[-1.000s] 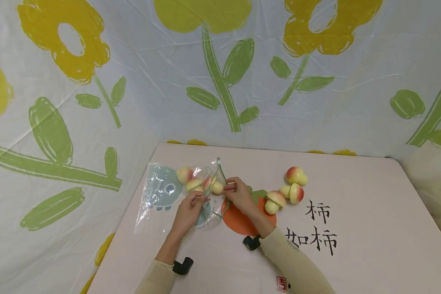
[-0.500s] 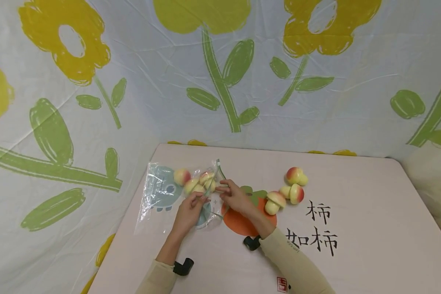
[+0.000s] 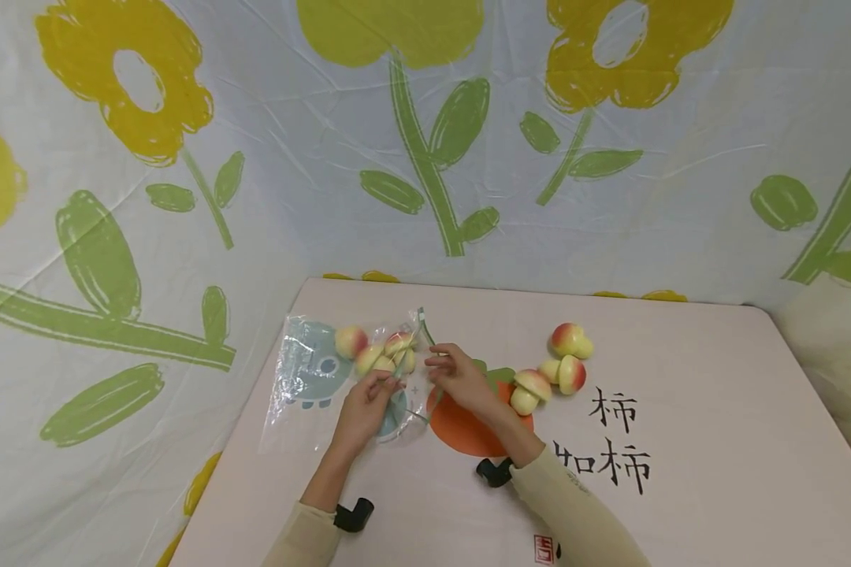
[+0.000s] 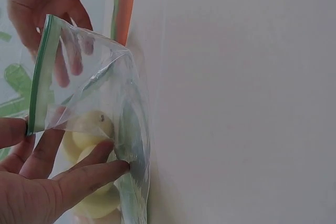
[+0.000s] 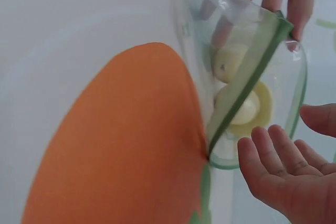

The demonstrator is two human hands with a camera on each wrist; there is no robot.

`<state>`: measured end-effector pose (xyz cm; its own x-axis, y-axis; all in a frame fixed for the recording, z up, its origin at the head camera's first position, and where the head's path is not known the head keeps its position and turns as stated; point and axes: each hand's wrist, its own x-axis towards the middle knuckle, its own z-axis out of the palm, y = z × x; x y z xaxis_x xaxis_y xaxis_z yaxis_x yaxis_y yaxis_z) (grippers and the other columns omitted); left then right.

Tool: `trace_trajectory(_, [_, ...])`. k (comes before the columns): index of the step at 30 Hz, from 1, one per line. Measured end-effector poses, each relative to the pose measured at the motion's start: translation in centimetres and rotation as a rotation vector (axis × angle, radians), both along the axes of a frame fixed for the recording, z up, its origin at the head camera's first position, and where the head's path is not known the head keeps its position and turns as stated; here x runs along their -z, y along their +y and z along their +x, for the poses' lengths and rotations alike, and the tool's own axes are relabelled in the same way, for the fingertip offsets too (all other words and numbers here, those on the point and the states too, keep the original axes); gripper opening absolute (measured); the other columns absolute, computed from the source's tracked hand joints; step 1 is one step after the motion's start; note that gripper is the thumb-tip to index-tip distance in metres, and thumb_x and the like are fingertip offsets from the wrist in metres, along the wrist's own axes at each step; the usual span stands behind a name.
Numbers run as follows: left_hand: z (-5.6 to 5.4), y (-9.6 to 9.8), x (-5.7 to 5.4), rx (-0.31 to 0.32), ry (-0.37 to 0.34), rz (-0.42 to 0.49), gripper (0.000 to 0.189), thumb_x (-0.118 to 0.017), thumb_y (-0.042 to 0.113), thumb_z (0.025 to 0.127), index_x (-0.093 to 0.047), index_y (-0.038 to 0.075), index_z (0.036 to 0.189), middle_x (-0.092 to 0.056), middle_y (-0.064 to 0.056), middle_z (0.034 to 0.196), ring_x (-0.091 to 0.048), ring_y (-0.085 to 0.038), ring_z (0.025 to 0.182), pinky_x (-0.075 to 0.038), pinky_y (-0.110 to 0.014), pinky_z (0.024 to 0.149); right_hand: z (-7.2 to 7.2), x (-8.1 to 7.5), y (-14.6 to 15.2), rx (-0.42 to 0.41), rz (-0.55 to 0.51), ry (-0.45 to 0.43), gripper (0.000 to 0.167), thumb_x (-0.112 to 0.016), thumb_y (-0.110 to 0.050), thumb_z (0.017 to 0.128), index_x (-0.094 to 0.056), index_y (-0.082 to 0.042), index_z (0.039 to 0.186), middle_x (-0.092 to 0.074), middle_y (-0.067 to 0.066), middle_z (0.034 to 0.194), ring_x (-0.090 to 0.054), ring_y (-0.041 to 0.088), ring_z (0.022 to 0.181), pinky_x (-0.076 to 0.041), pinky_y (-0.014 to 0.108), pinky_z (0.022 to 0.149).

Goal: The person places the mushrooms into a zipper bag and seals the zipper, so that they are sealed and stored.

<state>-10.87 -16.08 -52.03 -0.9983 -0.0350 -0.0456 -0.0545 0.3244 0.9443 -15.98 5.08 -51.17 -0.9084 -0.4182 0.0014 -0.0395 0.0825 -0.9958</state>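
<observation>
A clear zip bag [image 3: 278, 416] with a green zip strip lies on its side, mouth facing right. Inside it are several yellow mushroom-shaped toys [image 3: 351, 341] with reddish caps. My left hand [image 3: 366, 405] pinches the bag's rim; in the left wrist view its fingers [image 4: 92, 179] are at the plastic beside the zip strip. Just outside the mouth is my right hand [image 3: 463, 380], holding nothing, its fingers [image 5: 270, 153] loosely extended in the right wrist view. That view also shows the toys [image 5: 247, 106] through the bag's mouth.
Three more such toys, one at the back [image 3: 571, 340], one in the middle [image 3: 566, 373] and one nearer [image 3: 529, 390], lie right of my right hand. The pale tabletop [image 3: 716, 378] bears an orange persimmon print [image 3: 468, 421] and black characters. A flowered cloth [image 3: 496, 244] rises behind.
The toy at the bag's mouth, by my right fingertips a second ago, has moved left in among the others. My right hand has let go of it and drawn back slightly. My left hand stays put.
</observation>
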Motion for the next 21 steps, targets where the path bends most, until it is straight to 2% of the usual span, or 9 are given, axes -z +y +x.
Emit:
trace_trajectory(5, [0.1,0.0,-0.1,-0.007,-0.018,-0.017,0.022,-0.06,0.036,0.101,-0.067,0.017,0.108,-0.075,0.003,0.104,-0.062,-0.022,0.117,-0.039,-0.051,0.103,0.4,-1.2,0.9,0.011,0.013,0.053,0.047,-0.059,0.004,0.097,-0.042,0.007,0.141,-0.055,0.035,0.129,-0.058,0.044,0.115,-0.051,0.044,0.093])
trace_trajectory(12, [0.0,0.0,0.1,-0.004,-0.004,-0.036,0.021,-0.059,0.033,0.102,-0.067,0.015,0.108,-0.075,0.001,0.104,-0.062,-0.023,0.118,-0.039,-0.051,0.102,0.9,-2.5,2.3,0.04,0.028,0.047,0.048,-0.06,0.004,0.096,-0.046,-0.001,0.141,-0.056,0.029,0.13,-0.058,0.04,0.114,-0.049,0.045,0.095])
trace_trajectory(21, [0.0,0.0,0.0,0.015,-0.002,-0.019,0.02,-0.059,0.031,0.103,-0.067,0.013,0.109,-0.075,0.0,0.105,-0.063,-0.023,0.117,-0.038,-0.052,0.104,1.3,-3.9,5.1,0.112,0.059,0.09,0.046,-0.065,-0.005,0.097,-0.048,-0.005,0.14,-0.061,0.018,0.126,-0.058,0.035,0.116,-0.048,0.047,0.096])
